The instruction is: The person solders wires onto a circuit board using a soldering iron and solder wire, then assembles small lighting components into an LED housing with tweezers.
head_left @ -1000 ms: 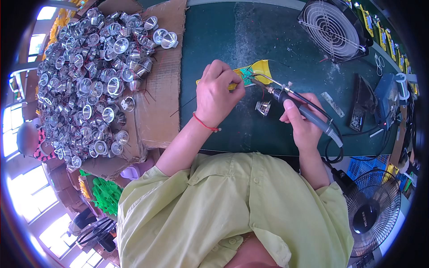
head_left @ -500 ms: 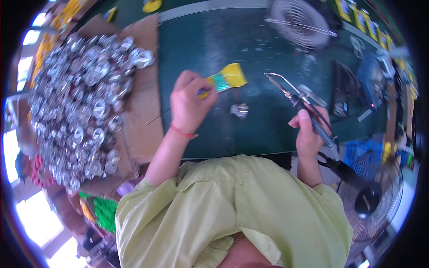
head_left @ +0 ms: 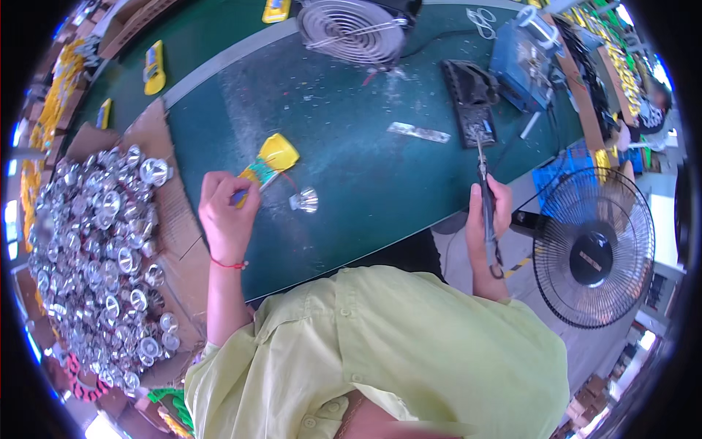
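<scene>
Now my left hand [head_left: 229, 211] pinches the yellow casing [head_left: 279, 152]; my right hand [head_left: 501, 206] grips the soldering iron [head_left: 482, 174], its tip shifted from the casing to the black stand [head_left: 466, 91].

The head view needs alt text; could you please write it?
A person's right hand holds a soldering iron, its tip at a black stand; the left hand pinches a yellow part near a silver reflector. More reflectors are heaped left.

Left fingers [head_left: 220, 188] pinching yellow casing [head_left: 278, 152]; right fingers [head_left: 502, 197] around soldering iron [head_left: 482, 173].
</scene>
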`<state>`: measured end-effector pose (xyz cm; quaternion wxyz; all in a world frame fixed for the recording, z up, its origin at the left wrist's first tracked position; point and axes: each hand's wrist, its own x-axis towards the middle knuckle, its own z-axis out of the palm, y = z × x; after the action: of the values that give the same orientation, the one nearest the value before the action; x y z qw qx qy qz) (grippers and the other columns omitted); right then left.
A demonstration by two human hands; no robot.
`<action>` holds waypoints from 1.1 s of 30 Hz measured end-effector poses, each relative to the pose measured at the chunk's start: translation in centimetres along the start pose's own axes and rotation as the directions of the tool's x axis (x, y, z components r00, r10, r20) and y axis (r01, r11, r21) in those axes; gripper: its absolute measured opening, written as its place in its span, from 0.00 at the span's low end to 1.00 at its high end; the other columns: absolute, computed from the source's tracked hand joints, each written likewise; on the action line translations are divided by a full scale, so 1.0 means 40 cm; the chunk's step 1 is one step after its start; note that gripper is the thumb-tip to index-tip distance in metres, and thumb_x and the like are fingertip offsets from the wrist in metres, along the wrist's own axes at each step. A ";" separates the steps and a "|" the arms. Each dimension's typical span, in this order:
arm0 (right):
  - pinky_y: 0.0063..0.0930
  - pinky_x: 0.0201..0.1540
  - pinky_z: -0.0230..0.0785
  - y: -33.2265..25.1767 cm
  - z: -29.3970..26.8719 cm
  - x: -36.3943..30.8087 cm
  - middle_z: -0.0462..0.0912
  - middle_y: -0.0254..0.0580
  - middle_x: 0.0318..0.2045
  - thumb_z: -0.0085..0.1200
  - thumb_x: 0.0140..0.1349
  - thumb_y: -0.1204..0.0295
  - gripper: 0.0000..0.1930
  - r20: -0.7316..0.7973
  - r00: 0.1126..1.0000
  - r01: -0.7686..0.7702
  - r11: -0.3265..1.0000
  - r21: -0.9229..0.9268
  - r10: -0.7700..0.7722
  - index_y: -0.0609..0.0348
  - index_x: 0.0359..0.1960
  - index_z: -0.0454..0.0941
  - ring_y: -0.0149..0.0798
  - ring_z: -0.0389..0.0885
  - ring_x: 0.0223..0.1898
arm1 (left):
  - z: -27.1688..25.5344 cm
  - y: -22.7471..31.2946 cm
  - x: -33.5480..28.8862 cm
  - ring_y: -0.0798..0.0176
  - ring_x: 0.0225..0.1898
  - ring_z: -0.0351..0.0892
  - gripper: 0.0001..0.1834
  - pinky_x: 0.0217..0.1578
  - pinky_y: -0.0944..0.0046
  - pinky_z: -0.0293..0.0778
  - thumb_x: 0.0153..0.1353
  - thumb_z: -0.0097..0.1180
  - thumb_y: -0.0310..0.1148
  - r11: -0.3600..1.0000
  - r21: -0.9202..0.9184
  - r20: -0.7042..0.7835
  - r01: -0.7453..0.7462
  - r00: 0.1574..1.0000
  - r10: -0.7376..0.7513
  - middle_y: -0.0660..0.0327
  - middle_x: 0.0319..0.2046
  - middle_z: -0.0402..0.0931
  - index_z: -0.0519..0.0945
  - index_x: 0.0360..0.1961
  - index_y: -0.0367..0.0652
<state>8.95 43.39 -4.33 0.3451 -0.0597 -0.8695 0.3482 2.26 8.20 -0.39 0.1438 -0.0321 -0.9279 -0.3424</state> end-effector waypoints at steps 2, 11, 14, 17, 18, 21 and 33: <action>0.22 0.40 0.66 0.016 0.016 0.003 0.75 0.40 0.35 0.54 0.56 0.77 0.11 0.023 0.995 -0.103 0.994 0.038 0.102 0.66 0.41 0.72 0.29 0.73 0.36 | -0.034 0.005 0.005 0.60 0.27 0.72 0.09 0.29 0.64 0.71 0.39 0.62 0.23 1.000 0.023 0.002 -0.004 1.000 0.004 0.56 0.26 0.70 0.77 0.25 0.37; 0.20 0.30 0.66 -0.157 0.119 -0.010 0.70 0.46 0.32 0.47 0.57 0.80 0.10 0.410 0.908 -0.145 0.858 0.493 -0.082 0.67 0.40 0.64 0.29 0.71 0.27 | -0.119 -0.090 0.093 0.52 0.30 0.76 0.18 0.34 0.58 0.72 0.35 0.64 0.39 0.986 0.168 0.354 -0.014 0.934 -0.047 0.53 0.26 0.75 0.80 0.30 0.42; 0.19 0.27 0.63 -0.214 0.192 -0.024 0.73 0.44 0.30 0.55 0.51 0.82 0.12 0.421 0.905 -0.226 0.761 0.609 -0.068 0.66 0.38 0.71 0.30 0.71 0.25 | -0.090 -0.128 0.268 0.53 0.29 0.78 0.20 0.34 0.59 0.73 0.37 0.63 0.44 0.968 0.233 0.199 0.089 0.970 -0.137 0.52 0.27 0.77 0.81 0.29 0.41; 0.19 0.27 0.64 -0.231 0.236 -0.012 0.75 0.45 0.29 0.57 0.49 0.82 0.14 0.496 0.859 -0.228 0.773 0.592 -0.127 0.65 0.39 0.71 0.31 0.72 0.24 | -0.031 -0.149 0.485 0.51 0.30 0.79 0.24 0.34 0.58 0.74 0.37 0.59 0.50 0.887 0.416 0.089 0.199 0.962 -0.257 0.50 0.26 0.78 0.80 0.24 0.37; 0.19 0.27 0.64 -0.234 0.246 -0.010 0.75 0.45 0.29 0.57 0.49 0.82 0.14 0.495 0.859 -0.225 0.771 0.596 -0.132 0.65 0.39 0.71 0.31 0.72 0.24 | 0.003 -0.184 0.546 0.54 0.27 0.78 0.25 0.34 0.59 0.73 0.40 0.59 0.54 0.867 0.443 0.029 0.228 0.963 -0.268 0.53 0.21 0.78 0.81 0.24 0.39; 0.22 0.27 0.65 -0.217 0.259 -0.006 0.75 0.46 0.28 0.57 0.49 0.82 0.14 0.537 0.834 -0.259 0.769 0.584 -0.127 0.64 0.39 0.70 0.34 0.74 0.24 | 0.077 -0.236 0.659 0.54 0.38 0.76 0.29 0.40 0.59 0.71 0.41 0.58 0.58 0.802 0.502 -0.079 0.325 0.940 -0.332 0.52 0.34 0.77 0.81 0.31 0.41; 0.22 0.27 0.68 -0.201 0.270 -0.014 0.75 0.46 0.28 0.53 0.52 0.82 0.13 0.630 0.776 -0.473 0.651 0.594 -0.010 0.66 0.39 0.68 0.31 0.75 0.23 | -0.053 -0.357 0.615 0.38 0.52 0.66 0.38 0.55 0.55 0.62 0.51 0.50 0.44 0.829 0.281 -0.024 0.483 0.867 -0.498 0.39 0.53 0.57 0.48 0.63 0.62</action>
<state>3.56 31.07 -5.04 0.0057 0.0742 -0.7037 0.7065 -23.02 -5.02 -0.69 0.0306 0.2189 -0.9470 -0.2332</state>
